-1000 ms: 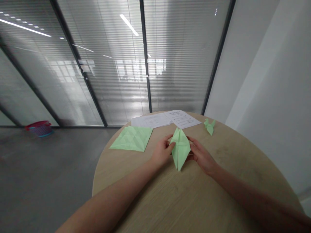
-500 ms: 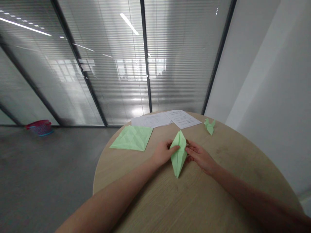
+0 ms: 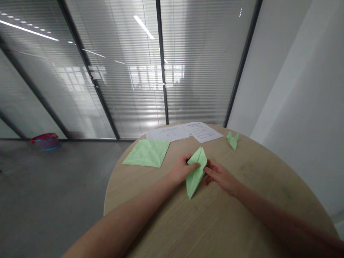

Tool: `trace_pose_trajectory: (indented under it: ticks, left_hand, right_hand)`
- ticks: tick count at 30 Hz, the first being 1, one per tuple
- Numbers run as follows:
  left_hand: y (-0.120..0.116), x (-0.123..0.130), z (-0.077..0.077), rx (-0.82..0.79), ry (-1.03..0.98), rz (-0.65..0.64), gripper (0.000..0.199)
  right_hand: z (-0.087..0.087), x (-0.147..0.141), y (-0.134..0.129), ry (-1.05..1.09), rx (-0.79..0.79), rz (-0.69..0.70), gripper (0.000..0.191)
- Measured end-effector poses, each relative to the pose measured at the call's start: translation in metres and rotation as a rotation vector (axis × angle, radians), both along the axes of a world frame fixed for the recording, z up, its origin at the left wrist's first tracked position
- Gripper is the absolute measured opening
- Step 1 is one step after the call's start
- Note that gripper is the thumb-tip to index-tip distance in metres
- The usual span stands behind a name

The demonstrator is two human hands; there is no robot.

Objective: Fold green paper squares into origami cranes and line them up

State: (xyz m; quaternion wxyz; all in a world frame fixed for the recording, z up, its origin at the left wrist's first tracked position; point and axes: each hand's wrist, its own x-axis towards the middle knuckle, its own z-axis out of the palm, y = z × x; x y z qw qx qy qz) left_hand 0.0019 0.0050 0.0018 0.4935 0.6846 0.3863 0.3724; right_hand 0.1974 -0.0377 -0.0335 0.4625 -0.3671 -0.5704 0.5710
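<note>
A green folded paper [image 3: 195, 178], long and diamond-shaped, is held between my two hands just above the table. My left hand [image 3: 185, 168] grips its left side, thumb lying across the front and fingers behind. At the right edge, my right hand [image 3: 218, 175] pinches the paper between thumb and fingertips. The fingers behind the paper are partly hidden. The paper's lower tip leans to the left.
A creased green paper sheet [image 3: 147, 153] lies at the left of the round wooden table [image 3: 215, 222]. Printed white sheets [image 3: 205, 133] lie at the back, and a small green origami figure [image 3: 233, 140] stands back right. A basket [image 3: 47, 141] sits on the floor.
The folded paper has tilted, its lower tip swinging left and its top slightly right. Both hands keep hold of it in nearly the same place.
</note>
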Motion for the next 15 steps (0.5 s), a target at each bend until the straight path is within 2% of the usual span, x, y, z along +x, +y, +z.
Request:
trace_pose_trajectory:
  ticks: [9, 15]
  left_hand:
    - [-0.0019, 0.0031, -0.0026, -0.06, -0.128, 0.069, 0.023]
    - [-0.0047, 0.0058, -0.0021, 0.133, -0.001, 0.14, 0.022]
  right_hand:
    - [0.0015, 0.0008, -0.0028, 0.001, -0.004, 0.086, 0.057]
    - [0.0011, -0.0037, -0.0037, 0.032, 0.019, 0.079, 0.083]
